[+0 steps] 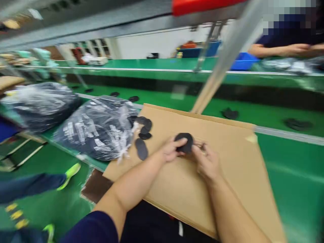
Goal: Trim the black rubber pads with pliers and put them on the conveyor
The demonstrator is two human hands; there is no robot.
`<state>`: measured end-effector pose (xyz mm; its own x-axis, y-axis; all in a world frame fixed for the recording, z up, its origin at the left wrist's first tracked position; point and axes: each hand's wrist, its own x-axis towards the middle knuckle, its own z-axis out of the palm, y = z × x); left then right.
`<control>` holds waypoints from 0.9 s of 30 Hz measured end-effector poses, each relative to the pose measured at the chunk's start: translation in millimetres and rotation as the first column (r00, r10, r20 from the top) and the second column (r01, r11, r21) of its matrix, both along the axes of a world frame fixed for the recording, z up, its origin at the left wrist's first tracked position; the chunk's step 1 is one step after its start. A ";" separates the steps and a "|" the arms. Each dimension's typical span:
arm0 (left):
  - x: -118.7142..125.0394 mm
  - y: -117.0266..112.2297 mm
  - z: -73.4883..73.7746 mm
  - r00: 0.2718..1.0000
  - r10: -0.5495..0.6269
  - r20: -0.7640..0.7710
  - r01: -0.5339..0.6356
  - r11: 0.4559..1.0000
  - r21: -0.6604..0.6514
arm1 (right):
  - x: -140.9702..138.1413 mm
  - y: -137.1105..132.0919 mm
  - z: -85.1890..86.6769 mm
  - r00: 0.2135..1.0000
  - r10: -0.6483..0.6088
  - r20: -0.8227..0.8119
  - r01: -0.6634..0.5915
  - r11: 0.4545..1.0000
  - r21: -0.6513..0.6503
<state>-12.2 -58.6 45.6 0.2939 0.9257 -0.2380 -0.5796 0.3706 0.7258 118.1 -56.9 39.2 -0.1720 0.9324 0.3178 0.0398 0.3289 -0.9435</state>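
A black oval pad (184, 142), likely foam or rubber, sits between my left hand (170, 151) and my right hand (205, 162), just above a flat cardboard sheet (202, 202). Both hands grip its edges, and my fingers hide part of it. Left of my hands, several similar black pads (141, 149) lie loose on the cardboard. Beyond them, a clear plastic bag of black items (97, 130) rests against the cardboard's left edge.
A green conveyor bench (291, 162) runs beneath the cardboard, with black pads (230, 113) on its far side. Another filled bag (43, 106) lies at left. Across the line, a co-worker's arm (280, 50) reaches near a blue bin (244, 61). A grey post (227, 57) crosses the view.
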 end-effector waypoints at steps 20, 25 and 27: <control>-5.5 -8.3 -1.6 0.992 -0.125 0.025 0.126 0.991 -0.033 | 20.0 -17.5 17.0 0.905 -0.222 0.363 0.018 0.873 0.488; 0.7 -4.0 3.9 0.986 0.157 -0.059 -0.150 0.983 0.110 | 18.7 -17.1 14.0 0.959 -0.185 0.214 0.115 0.946 0.302; 1.5 -1.8 5.0 0.939 0.330 -0.103 -0.300 0.925 0.232 | 20.5 -15.5 12.3 0.976 -0.188 0.107 0.170 0.974 0.151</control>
